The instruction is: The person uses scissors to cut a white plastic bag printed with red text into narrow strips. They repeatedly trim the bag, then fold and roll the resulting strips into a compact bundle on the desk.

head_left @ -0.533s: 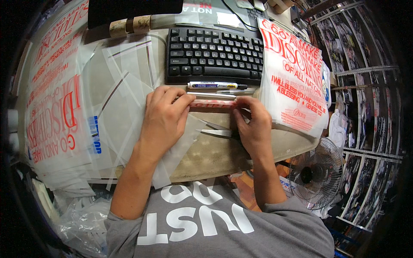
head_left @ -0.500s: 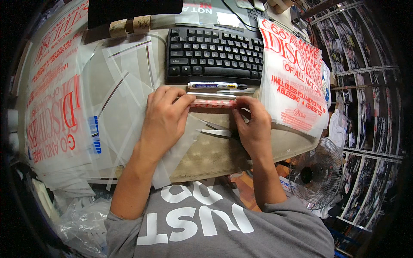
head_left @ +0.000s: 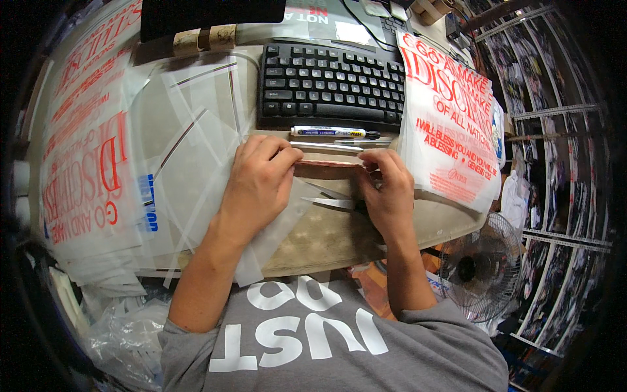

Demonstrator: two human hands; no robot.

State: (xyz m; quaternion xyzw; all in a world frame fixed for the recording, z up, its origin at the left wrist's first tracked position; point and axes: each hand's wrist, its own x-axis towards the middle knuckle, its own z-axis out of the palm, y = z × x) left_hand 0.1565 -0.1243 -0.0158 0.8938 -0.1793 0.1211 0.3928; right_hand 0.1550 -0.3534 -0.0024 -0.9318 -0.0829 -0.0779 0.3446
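Between my two hands a narrow film strip [head_left: 330, 163] with red along it is stretched level above the table. My left hand [head_left: 260, 178] pinches its left end between thumb and fingers. At the other end, the thumb and fingertips of my right hand [head_left: 388, 184] are closed on it. Below the strip lie scissors [head_left: 332, 203], blades pointing left; my right hand partly hides them. Just beyond the strip rest a silver pen-like rod [head_left: 324, 146] and a white marker [head_left: 334, 132] with a dark cap.
A black keyboard [head_left: 333, 85] sits beyond the marker. Translucent sheets with red print [head_left: 450, 130] lie at right, with more printed sheets [head_left: 85, 170] at left. Loose clear film pieces [head_left: 186, 157] spread beside my left forearm. A fan [head_left: 475, 269] stands off the table's right edge, near shelving [head_left: 555, 163].
The strip has turned from showing its red printed face to nearly edge-on, so it looks thinner. Both hands keep their pinch on its ends. The whole view has shifted slightly.
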